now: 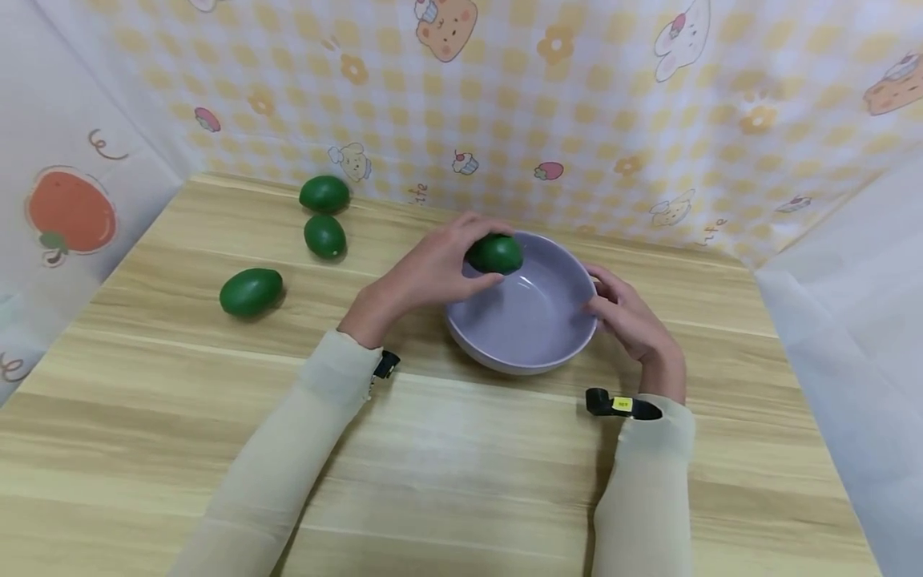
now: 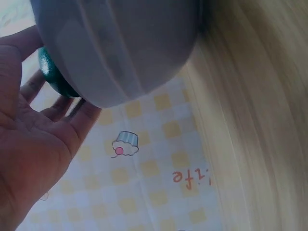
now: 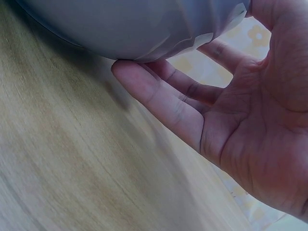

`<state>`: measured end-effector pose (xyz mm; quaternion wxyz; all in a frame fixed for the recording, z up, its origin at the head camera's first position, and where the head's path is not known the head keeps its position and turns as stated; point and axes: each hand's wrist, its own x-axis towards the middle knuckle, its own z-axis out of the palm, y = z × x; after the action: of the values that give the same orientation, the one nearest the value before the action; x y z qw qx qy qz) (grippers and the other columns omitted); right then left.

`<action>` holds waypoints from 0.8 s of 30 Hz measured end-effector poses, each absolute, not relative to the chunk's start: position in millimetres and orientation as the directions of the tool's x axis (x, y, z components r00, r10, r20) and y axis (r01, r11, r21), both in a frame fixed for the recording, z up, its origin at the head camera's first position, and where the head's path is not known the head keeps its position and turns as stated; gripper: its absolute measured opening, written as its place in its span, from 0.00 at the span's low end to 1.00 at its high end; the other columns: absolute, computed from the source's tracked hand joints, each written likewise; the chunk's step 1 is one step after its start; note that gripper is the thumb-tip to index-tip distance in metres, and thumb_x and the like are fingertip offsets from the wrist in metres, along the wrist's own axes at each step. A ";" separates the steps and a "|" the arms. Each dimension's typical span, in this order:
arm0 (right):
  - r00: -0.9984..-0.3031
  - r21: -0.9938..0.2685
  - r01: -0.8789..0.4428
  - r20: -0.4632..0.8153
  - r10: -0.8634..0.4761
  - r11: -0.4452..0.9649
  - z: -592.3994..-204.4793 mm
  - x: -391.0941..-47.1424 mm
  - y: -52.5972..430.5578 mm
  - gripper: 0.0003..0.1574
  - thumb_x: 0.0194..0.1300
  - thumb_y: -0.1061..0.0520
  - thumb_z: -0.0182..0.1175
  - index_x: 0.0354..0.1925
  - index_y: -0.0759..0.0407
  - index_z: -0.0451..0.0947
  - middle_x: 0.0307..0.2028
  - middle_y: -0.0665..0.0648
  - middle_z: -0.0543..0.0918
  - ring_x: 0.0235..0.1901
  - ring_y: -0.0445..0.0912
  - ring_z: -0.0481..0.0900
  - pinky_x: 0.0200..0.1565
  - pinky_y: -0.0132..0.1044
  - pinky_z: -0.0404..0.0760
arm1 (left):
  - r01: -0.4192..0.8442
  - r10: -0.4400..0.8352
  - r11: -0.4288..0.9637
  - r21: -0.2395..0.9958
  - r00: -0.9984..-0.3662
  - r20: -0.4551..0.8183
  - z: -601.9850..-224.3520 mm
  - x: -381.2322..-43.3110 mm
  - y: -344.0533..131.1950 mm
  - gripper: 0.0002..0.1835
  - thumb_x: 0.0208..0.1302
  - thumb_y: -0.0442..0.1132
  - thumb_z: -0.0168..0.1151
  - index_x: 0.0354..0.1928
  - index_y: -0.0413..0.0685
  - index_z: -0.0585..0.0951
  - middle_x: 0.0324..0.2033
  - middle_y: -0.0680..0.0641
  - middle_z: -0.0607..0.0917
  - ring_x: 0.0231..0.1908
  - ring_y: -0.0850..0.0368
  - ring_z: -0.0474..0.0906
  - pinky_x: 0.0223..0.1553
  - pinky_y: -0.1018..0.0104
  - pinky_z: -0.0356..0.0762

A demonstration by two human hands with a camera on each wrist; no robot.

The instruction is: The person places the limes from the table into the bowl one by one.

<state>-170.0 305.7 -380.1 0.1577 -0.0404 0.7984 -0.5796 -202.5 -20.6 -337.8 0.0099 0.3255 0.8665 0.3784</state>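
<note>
My left hand (image 1: pixel 450 260) grips a glossy dark green oval fruit (image 1: pixel 496 254) over the left inner side of a lavender bowl (image 1: pixel 530 316). Its thumb lies along the near side of the fruit, the fingers over the far side. In the left wrist view, the bowl's outer wall (image 2: pixel 120 53) covers much of the fruit (image 2: pixel 55 77). My right hand (image 1: pixel 627 312) holds the bowl at its right side, thumb at the rim and fingers around the outside. From the right wrist, fingers (image 3: pixel 159 96) show under the curved wall (image 3: pixel 120 29).
Three more green fruits lie on the wooden table (image 1: pixel 447 465) to the left: one at the back (image 1: pixel 324 194), one just in front of it (image 1: pixel 325 236), and one nearer (image 1: pixel 251 292). A yellow-checked cloth (image 1: pixel 505 120) hangs behind the table.
</note>
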 end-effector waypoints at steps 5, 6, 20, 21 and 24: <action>-0.946 -0.943 0.123 -0.205 -0.250 0.308 -380.2 -170.4 306.5 0.40 0.72 0.63 0.53 0.79 0.48 0.65 0.63 0.58 0.75 0.52 0.43 0.81 0.47 0.30 0.87 | 0.569 0.572 0.519 0.638 -0.786 0.235 -339.3 -203.7 -20.1 0.32 0.68 0.47 0.73 0.72 0.58 0.75 0.67 0.47 0.77 0.63 0.52 0.78 0.68 0.54 0.78; -0.946 -0.944 0.124 -0.205 -0.249 0.307 -380.1 -170.5 306.4 0.40 0.71 0.63 0.53 0.79 0.48 0.65 0.63 0.58 0.75 0.52 0.43 0.81 0.47 0.30 0.87 | 0.569 0.573 0.524 0.634 -0.786 0.232 -339.5 -203.7 -20.2 0.32 0.68 0.47 0.73 0.73 0.58 0.75 0.67 0.47 0.77 0.63 0.52 0.78 0.69 0.54 0.78; -0.945 -0.943 0.129 -0.211 -0.250 0.307 -378.9 -170.2 305.0 0.40 0.72 0.63 0.53 0.80 0.47 0.64 0.65 0.61 0.74 0.52 0.43 0.81 0.46 0.30 0.87 | 0.586 0.602 0.567 0.579 -0.774 0.194 -337.5 -200.3 -16.9 0.31 0.69 0.45 0.72 0.72 0.59 0.76 0.72 0.47 0.73 0.65 0.50 0.76 0.67 0.53 0.78; -0.945 -0.942 0.130 -0.212 -0.250 0.308 -379.1 -170.2 305.0 0.40 0.72 0.63 0.53 0.80 0.47 0.64 0.65 0.61 0.74 0.52 0.43 0.81 0.46 0.30 0.87 | 0.587 0.602 0.568 0.578 -0.774 0.195 -337.7 -200.2 -16.7 0.31 0.69 0.45 0.72 0.72 0.59 0.76 0.72 0.47 0.73 0.65 0.50 0.76 0.67 0.53 0.78; -0.945 -0.941 0.125 -0.209 -0.250 0.315 -379.3 -170.7 305.2 0.41 0.72 0.63 0.53 0.80 0.47 0.64 0.65 0.62 0.73 0.52 0.43 0.81 0.47 0.30 0.87 | 0.593 0.605 0.568 0.571 -0.771 0.199 -338.2 -199.9 -15.6 0.31 0.69 0.45 0.72 0.72 0.59 0.76 0.72 0.48 0.73 0.65 0.51 0.76 0.67 0.54 0.78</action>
<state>-170.7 305.2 -379.3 0.1604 -0.0393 0.7947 -0.5840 -199.9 -15.6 -338.2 0.0092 0.3381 0.8854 0.3189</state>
